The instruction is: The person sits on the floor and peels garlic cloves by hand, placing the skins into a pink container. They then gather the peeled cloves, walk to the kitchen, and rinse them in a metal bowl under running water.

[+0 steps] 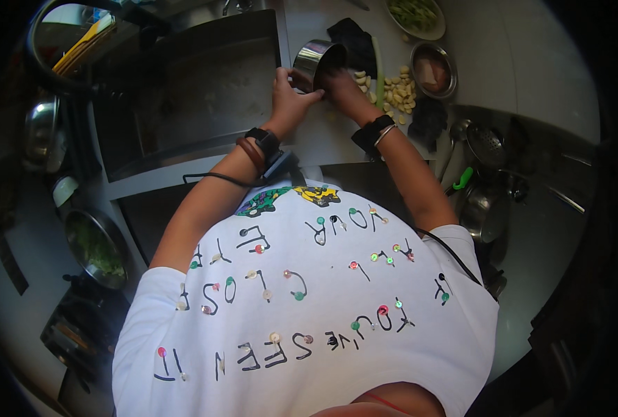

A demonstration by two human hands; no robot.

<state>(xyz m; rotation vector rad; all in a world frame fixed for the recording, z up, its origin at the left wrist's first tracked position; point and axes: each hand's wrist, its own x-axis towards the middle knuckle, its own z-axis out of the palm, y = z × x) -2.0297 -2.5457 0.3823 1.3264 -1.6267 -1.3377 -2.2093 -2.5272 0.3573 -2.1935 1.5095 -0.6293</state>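
Note:
My left hand [292, 100] grips the rim of a shiny stainless steel bowl [311, 58], which is tipped on its side toward the right. The fingers of my right hand [346, 93] reach into or up against the bowl's mouth; they are blurred, and what they touch is hidden. Just right of them, peeled garlic cloves [400, 94] lie loose on the white counter [319, 133]. A pale green stalk [378, 68] lies among the cloves. Behind the bowl is a crumpled black sheet or bag [351, 41].
A steel sink [194, 99] lies to the left. Farther right stand a steel bowl of raw meat [447, 91] and a plate of cut greens [441, 32]. A second black crumpled piece [428, 122], a skimmer [486, 142] and a pan [483, 211] lie nearer on the right.

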